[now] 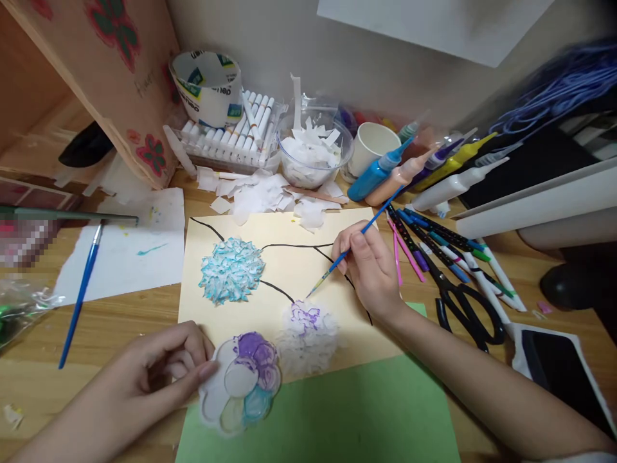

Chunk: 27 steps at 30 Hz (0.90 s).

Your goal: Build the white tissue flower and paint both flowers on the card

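Note:
My right hand [369, 267] grips a thin blue paintbrush [362, 230], its tip at the upper edge of a white paper-scrap flower [308, 347] with purple paint on its top petals. That flower lies on a cream sheet [289, 225] with black drawn stems. A blue-tipped paper flower [232, 270] sits at the sheet's upper left. Between thumb and fingers, my left hand [178, 366] holds the rim of a flower-shaped paint palette [243, 379], with purple, light blue and pale wells, above the sheet's lower left. A green sheet [328, 418] lies beneath the cream one.
White paper scraps [263, 196] and a bowl of scraps [311, 154] stand behind the sheet. Paint bottles [373, 177], pens and black scissors [465, 302] lie to the right. Another blue brush [81, 296] rests at left, partly on a stained white paper [144, 257].

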Motion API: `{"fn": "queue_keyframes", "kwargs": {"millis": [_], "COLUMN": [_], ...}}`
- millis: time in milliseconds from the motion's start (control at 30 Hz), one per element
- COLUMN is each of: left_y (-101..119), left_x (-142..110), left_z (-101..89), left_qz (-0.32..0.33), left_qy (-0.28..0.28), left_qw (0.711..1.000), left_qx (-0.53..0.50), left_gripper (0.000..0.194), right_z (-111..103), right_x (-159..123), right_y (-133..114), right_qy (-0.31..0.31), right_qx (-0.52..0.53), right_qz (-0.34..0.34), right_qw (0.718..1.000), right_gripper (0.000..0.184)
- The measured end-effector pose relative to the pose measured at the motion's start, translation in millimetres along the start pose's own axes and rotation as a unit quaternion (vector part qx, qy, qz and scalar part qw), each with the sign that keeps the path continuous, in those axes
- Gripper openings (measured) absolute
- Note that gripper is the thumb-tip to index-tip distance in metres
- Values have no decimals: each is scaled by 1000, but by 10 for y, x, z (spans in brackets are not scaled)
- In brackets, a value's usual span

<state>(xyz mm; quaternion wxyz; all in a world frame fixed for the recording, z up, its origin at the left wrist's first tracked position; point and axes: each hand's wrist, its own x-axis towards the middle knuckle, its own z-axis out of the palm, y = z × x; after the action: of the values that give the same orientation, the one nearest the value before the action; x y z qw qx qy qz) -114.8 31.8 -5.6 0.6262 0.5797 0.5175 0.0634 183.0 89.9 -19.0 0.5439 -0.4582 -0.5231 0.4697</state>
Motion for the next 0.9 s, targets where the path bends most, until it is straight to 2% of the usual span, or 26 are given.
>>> {"fn": "queue_keyframes", "kwargs": {"millis": [333,500,667,833,900], "left_y": [-57,-27,1,-4,3], "left_x": [-36,-39,-29,-18,-19], "left_z": [-13,-17,-14,-16,-20], "left_qz": [-11,-7,-15,-17,-18], "left_qy": [11,13,17,13,9], "left_qw": [1000,1000,1000,1000,1000], "left_qx": [0,-1,-3,-8,-9], "left_gripper": [25,25,21,21,21], "right_z": [-3,-11,-11,-13,-14], "right_x": [-24,-31,-42,-46,-49], "right_y": [-13,-12,-26,-27,-28], "right_qy": [-13,6,-27,-3,-11], "right_qx": [-34,11,-19,-1,-6], "right_qz": [-7,-25,-11,-30,-25], "right_qw": [999,1000,999,1000,1000], "right_gripper": [24,23,23,23,23]}}
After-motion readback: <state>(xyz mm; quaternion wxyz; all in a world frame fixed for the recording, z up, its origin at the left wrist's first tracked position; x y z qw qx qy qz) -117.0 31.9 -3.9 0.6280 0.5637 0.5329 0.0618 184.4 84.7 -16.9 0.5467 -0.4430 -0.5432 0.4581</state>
